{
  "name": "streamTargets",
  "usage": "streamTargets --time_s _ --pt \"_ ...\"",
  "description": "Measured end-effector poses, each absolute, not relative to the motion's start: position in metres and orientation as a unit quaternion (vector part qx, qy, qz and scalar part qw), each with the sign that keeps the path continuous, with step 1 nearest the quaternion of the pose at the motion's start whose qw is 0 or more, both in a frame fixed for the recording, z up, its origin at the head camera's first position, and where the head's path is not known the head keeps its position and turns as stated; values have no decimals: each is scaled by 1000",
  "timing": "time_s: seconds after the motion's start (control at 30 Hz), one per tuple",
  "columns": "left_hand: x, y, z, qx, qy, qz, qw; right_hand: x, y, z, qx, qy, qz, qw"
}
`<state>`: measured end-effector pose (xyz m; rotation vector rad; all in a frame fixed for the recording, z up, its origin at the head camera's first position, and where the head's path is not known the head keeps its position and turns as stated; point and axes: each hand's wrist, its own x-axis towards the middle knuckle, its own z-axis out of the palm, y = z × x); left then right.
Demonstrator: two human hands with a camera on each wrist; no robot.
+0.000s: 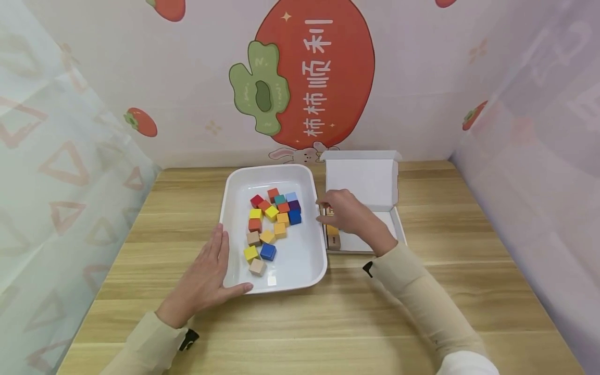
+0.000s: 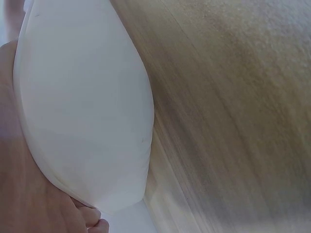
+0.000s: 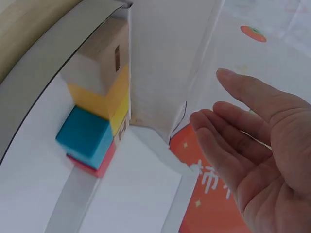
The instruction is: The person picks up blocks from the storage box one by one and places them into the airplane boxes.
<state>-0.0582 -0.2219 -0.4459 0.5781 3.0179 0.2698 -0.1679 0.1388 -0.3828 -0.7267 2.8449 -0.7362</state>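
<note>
Above the white box's left side, right grip spread, empty. Cubes lie left of it in the tray; left grip, fingers straight, touches its rim.

White tray takes up most of the left half of the frame, smooth wall face-on, curved edge bulging right, thin rim running down its left side. Left hand along the left border, against that rim; fingertips bunched by the tray's lower end. Wood-grain tabletop fills the right side, grain diagonal, slightly blurred. Pale patch just below the tray, can't tell what. Blurred shape top-left corner, also unclear.
</note>
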Motion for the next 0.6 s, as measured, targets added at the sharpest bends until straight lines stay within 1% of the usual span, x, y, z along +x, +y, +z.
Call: streamTargets --time_s 0.13,0.3,0.6 --pt "-59 -222 -445 185 978 88 31 -174 124 -386 -259 933 -243 67" --pt "-59 -221 -444 183 979 87 35 -184 109 -394 -269 932 -223 94" --pt "-59 -221 -445 182 979 83 39 -199 84 -406 -283 948 -101 104"
